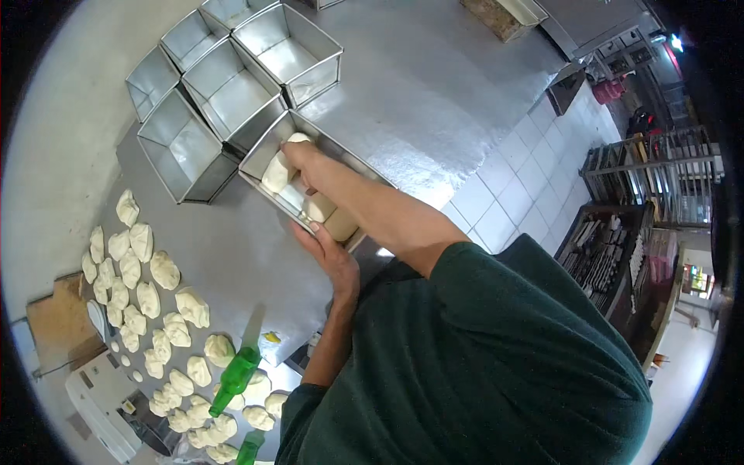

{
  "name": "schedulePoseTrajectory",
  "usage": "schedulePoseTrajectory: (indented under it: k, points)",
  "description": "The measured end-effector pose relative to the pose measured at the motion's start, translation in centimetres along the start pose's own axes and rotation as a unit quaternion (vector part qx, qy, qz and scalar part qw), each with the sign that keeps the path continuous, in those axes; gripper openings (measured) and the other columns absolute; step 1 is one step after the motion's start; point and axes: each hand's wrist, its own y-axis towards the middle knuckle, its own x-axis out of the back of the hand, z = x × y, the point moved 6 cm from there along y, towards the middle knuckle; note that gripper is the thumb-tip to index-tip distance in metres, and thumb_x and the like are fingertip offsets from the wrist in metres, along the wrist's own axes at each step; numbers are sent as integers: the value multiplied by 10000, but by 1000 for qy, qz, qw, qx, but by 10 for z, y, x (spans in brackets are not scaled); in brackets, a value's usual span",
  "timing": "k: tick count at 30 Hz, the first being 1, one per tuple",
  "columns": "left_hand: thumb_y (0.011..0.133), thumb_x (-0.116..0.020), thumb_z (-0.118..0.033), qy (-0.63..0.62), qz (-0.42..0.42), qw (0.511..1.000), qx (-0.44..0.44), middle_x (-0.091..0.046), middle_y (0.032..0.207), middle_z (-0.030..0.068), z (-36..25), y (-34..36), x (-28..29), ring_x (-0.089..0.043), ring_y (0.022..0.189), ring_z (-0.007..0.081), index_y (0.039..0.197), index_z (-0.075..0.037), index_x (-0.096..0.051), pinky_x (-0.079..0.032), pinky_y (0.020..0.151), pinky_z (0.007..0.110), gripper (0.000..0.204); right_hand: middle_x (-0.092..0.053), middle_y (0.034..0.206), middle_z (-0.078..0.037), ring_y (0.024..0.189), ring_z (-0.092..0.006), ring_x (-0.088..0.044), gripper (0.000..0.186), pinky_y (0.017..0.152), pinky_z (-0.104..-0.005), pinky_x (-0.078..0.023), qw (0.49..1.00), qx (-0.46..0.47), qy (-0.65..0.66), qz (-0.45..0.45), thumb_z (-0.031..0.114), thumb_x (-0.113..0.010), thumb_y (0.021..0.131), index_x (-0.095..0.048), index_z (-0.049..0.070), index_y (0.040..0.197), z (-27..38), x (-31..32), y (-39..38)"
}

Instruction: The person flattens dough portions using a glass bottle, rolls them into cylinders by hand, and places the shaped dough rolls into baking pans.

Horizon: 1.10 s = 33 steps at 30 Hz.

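The pan [273,139] is shiny metal — the dough [277,172] smooth and matt, the bottle [236,377] glossy glass.

- We lose the fingertips of the right hand [304,161] inside the long silver metal pan [267,147].
- The bare right forearm [376,203] hides part of that pan from us.
- We see the lower green glass bottle [249,449] cut off by the bottom edge.
- The thin grey pieces [601,252] at right look too small for us to identify.

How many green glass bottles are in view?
2: one green glass bottle is among pale, lumpy dough pieces; a second bottle is cut off by the lower picture edge. Others may be hidden.
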Motion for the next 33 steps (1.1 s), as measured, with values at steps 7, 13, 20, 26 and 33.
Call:
schedulePoseTrajectory:
  k: [7,13,20,26,33]
  points:
    - [1135,-343,-346,-7,-29,999,-14,-283,1618,257,9,3,-4,-343,1445,358,1616,35,-195,-237,1215,439,631,-718,1139,-210,933,-363,-680,469,798,-515,-566,985,53,105,-128,200,-611,901,-650,-55,1293,-23,1,73]
    - [1133,-354,-344,-16,-47,998,-27,-282,1618,262,9,4,-4,-350,1441,360,1608,41,-216,-244,1213,433,627,-725,1089,-217,923,-374,-685,424,807,-486,-572,965,14,260,-41,91,-588,883,-651,-76,1268,-28,0,62]
    - [1128,-375,-335,-10,-57,998,-13,-316,1597,254,0,4,-12,-362,1431,365,1595,41,-251,-253,1210,424,613,-695,1075,-224,960,-395,-677,338,855,-505,-561,960,233,125,87,77,-585,897,-660,-45,1203,9,17,34]
    - [1124,-390,-330,18,-125,992,-15,-364,1562,243,3,-1,-6,-391,1403,359,1585,42,-276,-267,1202,425,603,-685,1061,-220,912,-369,-679,282,854,-478,-562,616,663,-423,48,79,-606,876,-701,20,1134,16,20,-60]
    - [1120,-417,-296,17,-155,987,-50,-403,1528,231,6,-5,-8,-422,1375,346,1567,60,-300,-300,1187,413,583,-681,1150,-137,992,-348,-665,195,859,-470,-541,526,620,-583,4,141,-625,886,-724,85,1044,-2,21,-70]
